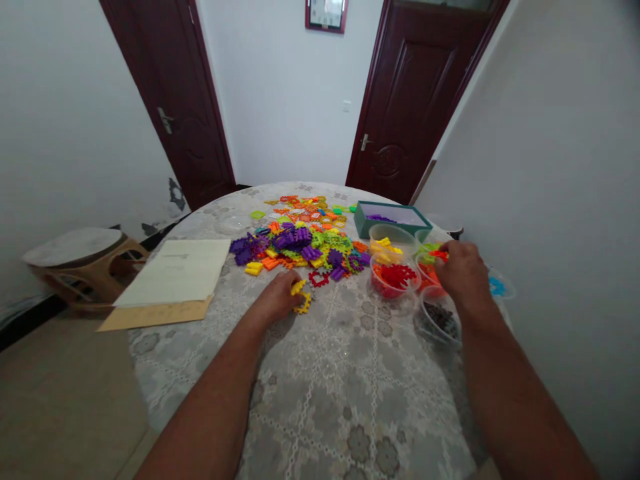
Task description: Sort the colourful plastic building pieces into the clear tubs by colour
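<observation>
The round worktop point(350, 373) carried a heap of coloured plastic pieces point(305, 240), with a teal box point(390, 217) and clear tubs of sorted pieces just right of it, the red-filled tub point(395, 279) nearest the heap. The left hand point(277, 298) lay curled on the cloth, its fingers point(293, 293) closed on yellow pieces point(301, 297) at their tips. The right hand point(463, 270) hovered over the tubs, pinching a small red piece point(440, 254).

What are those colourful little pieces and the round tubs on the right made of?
The pieces look like moulded plastic: bright solid colours, notched edges. The tubs seem thin clear plastic, since the red pieces inside show through. The left hand rests on yellow pieces; the right hand holds a red one.
</observation>
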Action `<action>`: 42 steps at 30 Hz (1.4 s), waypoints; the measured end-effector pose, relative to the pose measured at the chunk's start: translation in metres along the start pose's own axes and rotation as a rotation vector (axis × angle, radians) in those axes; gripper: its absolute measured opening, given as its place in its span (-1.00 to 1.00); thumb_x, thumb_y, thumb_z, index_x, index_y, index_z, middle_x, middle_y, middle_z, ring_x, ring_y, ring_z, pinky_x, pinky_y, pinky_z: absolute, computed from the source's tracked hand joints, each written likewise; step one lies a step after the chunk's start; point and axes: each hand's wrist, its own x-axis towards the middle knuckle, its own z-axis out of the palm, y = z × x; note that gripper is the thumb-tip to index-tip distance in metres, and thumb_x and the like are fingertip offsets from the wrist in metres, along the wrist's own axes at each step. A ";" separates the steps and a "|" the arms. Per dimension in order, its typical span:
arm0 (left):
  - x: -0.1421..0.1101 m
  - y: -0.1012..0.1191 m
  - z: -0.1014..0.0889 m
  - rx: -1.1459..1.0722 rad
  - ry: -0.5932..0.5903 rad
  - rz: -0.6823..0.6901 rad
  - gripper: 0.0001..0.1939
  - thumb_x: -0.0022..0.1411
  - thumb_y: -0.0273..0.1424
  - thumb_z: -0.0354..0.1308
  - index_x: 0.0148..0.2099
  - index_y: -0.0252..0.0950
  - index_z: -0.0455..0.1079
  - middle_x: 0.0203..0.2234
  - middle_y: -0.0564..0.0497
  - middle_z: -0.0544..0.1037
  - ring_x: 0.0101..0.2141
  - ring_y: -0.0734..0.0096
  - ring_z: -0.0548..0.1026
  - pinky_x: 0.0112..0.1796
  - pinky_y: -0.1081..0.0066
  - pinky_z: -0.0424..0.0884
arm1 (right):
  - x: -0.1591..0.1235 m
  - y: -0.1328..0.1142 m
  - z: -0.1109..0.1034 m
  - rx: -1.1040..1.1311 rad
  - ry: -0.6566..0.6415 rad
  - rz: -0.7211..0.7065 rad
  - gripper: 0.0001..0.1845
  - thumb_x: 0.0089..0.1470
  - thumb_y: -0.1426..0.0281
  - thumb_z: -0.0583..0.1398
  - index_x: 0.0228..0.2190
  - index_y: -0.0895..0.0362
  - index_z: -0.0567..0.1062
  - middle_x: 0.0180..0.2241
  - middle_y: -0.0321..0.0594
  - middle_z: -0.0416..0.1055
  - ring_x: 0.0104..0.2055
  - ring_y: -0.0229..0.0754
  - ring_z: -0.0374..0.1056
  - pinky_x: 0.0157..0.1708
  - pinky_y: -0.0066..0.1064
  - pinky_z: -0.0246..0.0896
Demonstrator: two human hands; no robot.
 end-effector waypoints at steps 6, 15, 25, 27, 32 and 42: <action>-0.003 0.007 -0.002 -0.020 -0.008 0.008 -0.84 0.12 -0.51 0.25 -0.27 -0.20 0.35 -0.30 -0.02 0.52 -0.23 0.22 0.46 -0.20 0.31 0.30 | -0.020 -0.025 -0.008 0.043 0.021 -0.116 -0.61 0.25 0.34 0.16 0.06 0.20 0.52 -0.01 0.15 0.44 -0.05 0.13 0.45 -0.09 -0.10 0.37; -0.002 0.009 0.003 -0.073 0.023 0.134 -0.85 0.12 -0.52 0.19 -0.25 -0.20 0.35 -0.27 -0.01 0.49 -0.23 0.25 0.43 -0.17 0.30 0.31 | -0.101 -0.148 0.018 0.823 -0.462 -0.233 -0.68 0.27 0.34 0.17 0.02 0.11 0.54 -0.03 -0.05 0.57 -0.22 -0.12 0.52 -0.11 -0.25 0.42; 0.001 0.028 0.012 -0.224 -0.044 0.237 -0.85 0.18 -0.42 0.11 -0.18 -0.16 0.44 -0.25 -0.05 0.56 -0.21 0.18 0.49 -0.12 0.19 0.43 | -0.126 -0.167 0.043 1.100 -0.601 -0.119 -0.77 0.28 0.39 0.19 -0.09 0.06 0.61 -0.27 -0.27 0.60 -0.23 -0.18 0.49 -0.19 -0.38 0.35; 0.001 0.032 0.011 -0.266 -0.069 0.204 -0.86 0.21 -0.36 0.14 -0.15 -0.15 0.44 -0.22 -0.05 0.57 -0.19 0.16 0.50 -0.11 0.17 0.45 | -0.121 -0.163 0.035 1.053 -0.545 -0.161 -0.81 0.25 0.43 0.20 -0.16 0.05 0.62 -0.27 -0.27 0.60 -0.22 -0.17 0.49 -0.16 -0.37 0.34; 0.003 0.030 0.008 -0.312 -0.071 0.125 -0.81 0.17 -0.35 0.18 -0.13 -0.15 0.43 -0.27 -0.02 0.56 -0.23 0.18 0.48 -0.16 0.19 0.46 | -0.102 -0.144 0.015 0.910 -0.315 -0.236 -0.81 0.22 0.50 0.18 -0.20 0.08 0.58 -0.23 -0.20 0.57 -0.14 -0.13 0.47 -0.06 -0.31 0.31; -0.003 0.036 0.014 -0.383 -0.091 0.169 -0.80 0.07 -0.43 0.15 -0.20 -0.17 0.40 -0.31 0.02 0.52 -0.26 0.26 0.46 -0.21 0.28 0.40 | -0.121 -0.151 0.031 1.014 -0.457 -0.235 -0.75 0.27 0.39 0.20 -0.04 0.12 0.58 -0.16 -0.16 0.59 -0.23 -0.17 0.48 -0.15 -0.34 0.35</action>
